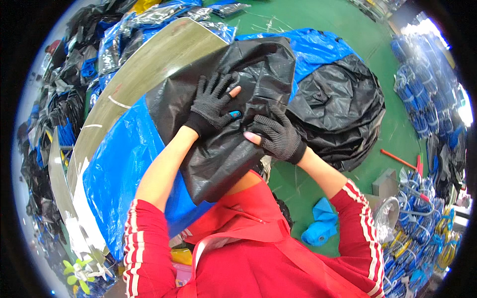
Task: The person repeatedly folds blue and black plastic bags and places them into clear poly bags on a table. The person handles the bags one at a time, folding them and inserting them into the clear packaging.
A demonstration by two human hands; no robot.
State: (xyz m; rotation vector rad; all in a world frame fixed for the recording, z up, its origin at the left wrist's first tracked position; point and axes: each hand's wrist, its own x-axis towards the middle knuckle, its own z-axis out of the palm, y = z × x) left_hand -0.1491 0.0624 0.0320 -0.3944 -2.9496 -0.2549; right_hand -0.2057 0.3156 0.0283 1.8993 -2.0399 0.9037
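Here, both hands (pixel 210 106) touch plain black sheeting (pixel 218 161).

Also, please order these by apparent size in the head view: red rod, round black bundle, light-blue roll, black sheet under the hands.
1. black sheet, seemingly nearer the camera
2. round black bundle
3. light-blue roll
4. red rod

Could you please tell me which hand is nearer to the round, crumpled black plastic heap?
Right. The right hand is just left of the heap, on the black-and-blue plastic sheet; the left hand is farther left, on the same sheet.
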